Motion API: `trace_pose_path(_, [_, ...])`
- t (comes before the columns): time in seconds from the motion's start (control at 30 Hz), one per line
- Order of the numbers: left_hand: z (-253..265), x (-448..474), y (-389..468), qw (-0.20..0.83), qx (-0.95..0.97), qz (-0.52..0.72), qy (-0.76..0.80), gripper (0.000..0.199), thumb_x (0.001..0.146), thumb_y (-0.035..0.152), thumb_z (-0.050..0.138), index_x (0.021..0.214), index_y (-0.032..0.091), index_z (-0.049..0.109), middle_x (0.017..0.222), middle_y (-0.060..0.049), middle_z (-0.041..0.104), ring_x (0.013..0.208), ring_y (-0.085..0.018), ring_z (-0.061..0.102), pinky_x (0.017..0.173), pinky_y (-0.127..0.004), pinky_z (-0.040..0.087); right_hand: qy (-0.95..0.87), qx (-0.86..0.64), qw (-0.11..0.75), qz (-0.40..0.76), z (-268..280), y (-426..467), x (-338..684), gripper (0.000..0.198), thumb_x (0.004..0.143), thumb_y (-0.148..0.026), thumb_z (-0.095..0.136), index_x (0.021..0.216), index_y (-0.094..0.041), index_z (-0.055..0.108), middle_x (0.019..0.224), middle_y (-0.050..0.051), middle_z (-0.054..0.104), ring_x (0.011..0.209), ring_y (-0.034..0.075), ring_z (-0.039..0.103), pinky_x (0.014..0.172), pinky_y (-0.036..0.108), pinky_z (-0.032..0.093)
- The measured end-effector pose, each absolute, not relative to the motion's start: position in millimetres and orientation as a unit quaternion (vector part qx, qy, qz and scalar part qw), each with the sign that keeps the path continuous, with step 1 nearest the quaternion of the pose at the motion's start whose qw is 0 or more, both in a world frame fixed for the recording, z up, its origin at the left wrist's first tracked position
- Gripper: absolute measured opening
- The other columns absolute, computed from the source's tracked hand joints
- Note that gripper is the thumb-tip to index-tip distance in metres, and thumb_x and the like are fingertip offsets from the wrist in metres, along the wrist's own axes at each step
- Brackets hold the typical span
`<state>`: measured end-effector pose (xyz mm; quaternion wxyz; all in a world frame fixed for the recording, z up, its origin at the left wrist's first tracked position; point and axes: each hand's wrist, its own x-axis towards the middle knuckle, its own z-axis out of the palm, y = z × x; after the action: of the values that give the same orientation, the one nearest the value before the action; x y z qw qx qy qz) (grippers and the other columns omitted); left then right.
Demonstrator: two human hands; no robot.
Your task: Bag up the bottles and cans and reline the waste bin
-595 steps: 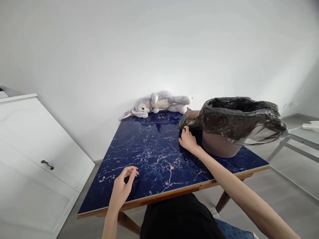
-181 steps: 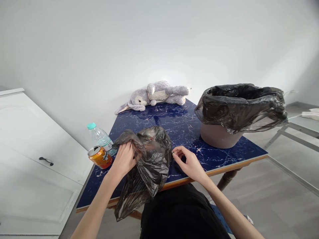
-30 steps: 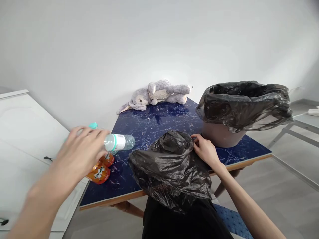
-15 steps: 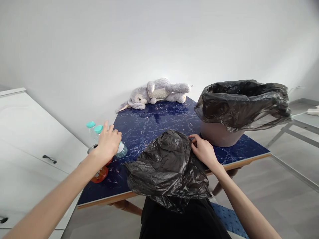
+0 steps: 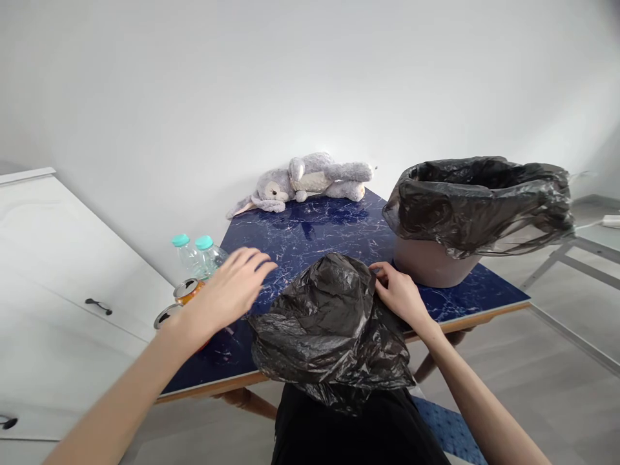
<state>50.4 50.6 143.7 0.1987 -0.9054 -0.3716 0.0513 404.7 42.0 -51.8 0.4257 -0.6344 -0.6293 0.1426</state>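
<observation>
A crumpled black trash bag lies on the near edge of the blue marbled table and hangs over it towards my lap. My right hand holds the bag's right side, thumb and fingers pinched at its edge. My left hand is in the air between the bag and the drinks, fingers stretched out and nothing in them. Behind and left of it stand two clear plastic bottles with turquoise caps, one bottle beside the other bottle. An orange can and another can are partly hidden by my left forearm.
A brownish bin lined with a black bag stands at the table's right. A grey plush bunny lies along the back by the wall. A white cabinet borders the left side, and a metal-framed table is far right.
My left hand has moved right, away from the bottles and cans towards the bag, uncovering the bottle caps and can tops. My right hand stays at the bag.
</observation>
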Motion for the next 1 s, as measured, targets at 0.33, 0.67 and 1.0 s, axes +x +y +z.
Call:
trace_pose_path(0.33, [42.0, 40.8, 44.5, -0.093, -0.92, 0.055, -0.376, 0.076, 0.104, 0.071, 0.047, 0.167, 0.028, 0.04, 0.173, -0.01, 0.039, 0.16, -0.03, 0.039, 0.128, -0.042, 0.036, -0.617, -0.579, 0.498, 0.189, -16.3, 7.6, 411.1, 0.034, 0.098, -0.044, 0.054, 0.122, -0.022, 0.064, 0.086, 0.004, 0.073, 0.082, 0.022, 0.072, 0.076, 0.032, 0.056])
trace_pose_path(0.67, [41.8, 28.3, 58.7, 0.012, -0.917, -0.075, -0.392, 0.057, 0.108, 0.025, 0.039, 0.164, 0.017, 0.044, 0.172, -0.014, 0.042, 0.161, -0.029, 0.038, 0.132, -0.05, 0.034, -0.704, -0.606, 0.353, 0.112, 35.7, -48.6, 441.6, 0.039, 0.1, -0.058, 0.061, 0.128, -0.033, 0.07, 0.111, 0.008, 0.078, 0.089, 0.028, 0.076, 0.067, 0.035, 0.059])
trace_pose_path(1.0, [17.0, 47.2, 42.9, -0.106, -0.888, 0.004, -0.447, 0.081, 0.107, 0.07, 0.042, 0.172, 0.024, 0.027, 0.179, -0.011, 0.021, 0.167, -0.036, 0.015, 0.135, -0.055, 0.023, -0.836, -0.459, 0.292, 0.072, 17.2, 27.1, 364.4, 0.056, 0.114, -0.05, 0.034, 0.159, -0.021, 0.053, 0.169, 0.011, 0.046, 0.16, 0.031, 0.037, 0.13, 0.051, 0.036])
